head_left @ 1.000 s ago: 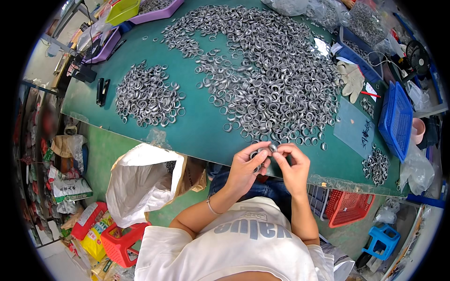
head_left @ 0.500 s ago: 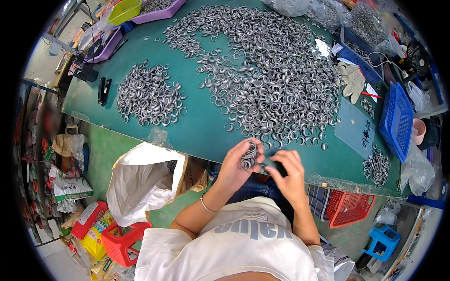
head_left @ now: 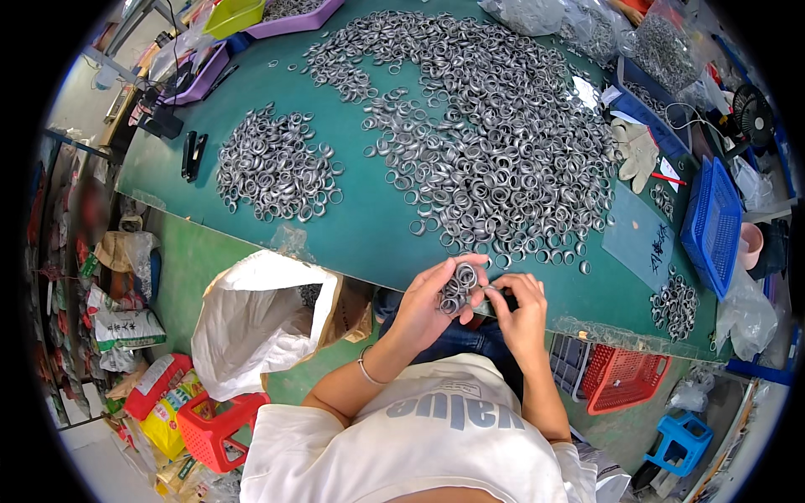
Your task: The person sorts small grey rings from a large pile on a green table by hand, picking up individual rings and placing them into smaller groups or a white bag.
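Note:
My left hand (head_left: pixel 426 303) is cupped palm-up above the near edge of the green table, its fingers curled round several grey metal rings (head_left: pixel 458 287). Close beside its fingertips, my right hand (head_left: pixel 523 315) pinches between thumb and forefinger what looks like one metal ring (head_left: pixel 490 290), mostly covered by the fingers. Just beyond both hands spreads a large heap of similar rings (head_left: pixel 511 159). To the left lies a smaller pile of rings (head_left: pixel 277 168), and another small pile (head_left: pixel 674 307) is at the right end of the table.
The green table (head_left: pixel 352 239) carries a black stapler-like tool (head_left: pixel 194 157), a glove (head_left: pixel 635 154), a blue basket (head_left: pixel 711 228) and a small fan (head_left: pixel 752 113). Below its edge are an open white-lined sack (head_left: pixel 251 335), a red stool (head_left: pixel 214 432) and a red crate (head_left: pixel 625 375).
My right hand has closed in from spread fingers to a pinch beside the left hand. The left hand has shifted slightly right and tilted, showing its rings more openly.

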The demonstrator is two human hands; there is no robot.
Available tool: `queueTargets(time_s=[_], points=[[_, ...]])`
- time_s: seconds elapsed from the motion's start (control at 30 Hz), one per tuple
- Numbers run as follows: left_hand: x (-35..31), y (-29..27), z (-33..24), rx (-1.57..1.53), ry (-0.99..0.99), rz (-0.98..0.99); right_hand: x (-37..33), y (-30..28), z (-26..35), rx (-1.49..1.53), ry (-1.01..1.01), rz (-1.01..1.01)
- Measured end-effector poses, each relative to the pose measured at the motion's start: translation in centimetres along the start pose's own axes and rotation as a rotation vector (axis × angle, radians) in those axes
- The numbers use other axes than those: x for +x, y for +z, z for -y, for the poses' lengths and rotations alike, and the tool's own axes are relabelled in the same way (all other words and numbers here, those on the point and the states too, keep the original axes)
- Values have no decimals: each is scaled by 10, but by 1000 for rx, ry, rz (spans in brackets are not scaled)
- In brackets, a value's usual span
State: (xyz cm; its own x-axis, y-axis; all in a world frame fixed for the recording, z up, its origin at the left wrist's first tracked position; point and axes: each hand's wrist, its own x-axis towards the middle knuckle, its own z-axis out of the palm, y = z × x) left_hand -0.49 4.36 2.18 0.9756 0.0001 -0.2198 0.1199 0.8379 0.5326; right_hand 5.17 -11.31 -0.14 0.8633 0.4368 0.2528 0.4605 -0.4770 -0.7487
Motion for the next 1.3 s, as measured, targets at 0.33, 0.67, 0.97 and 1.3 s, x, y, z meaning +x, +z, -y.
queueTargets(time_s=[0.33,0.67,0.97,1.3], points=[[-3,5,2,164,-110,20,0,-16,23,625,190,-113],[-5,9,3,166,-95,65,2,-21,26,706,257,-127],[-3,-1,19,202,-111,-50,12,-18,36,122,-79,-39],[-5,-19,-6,-8,-128,-158,15,-4,23,433,130,45]])
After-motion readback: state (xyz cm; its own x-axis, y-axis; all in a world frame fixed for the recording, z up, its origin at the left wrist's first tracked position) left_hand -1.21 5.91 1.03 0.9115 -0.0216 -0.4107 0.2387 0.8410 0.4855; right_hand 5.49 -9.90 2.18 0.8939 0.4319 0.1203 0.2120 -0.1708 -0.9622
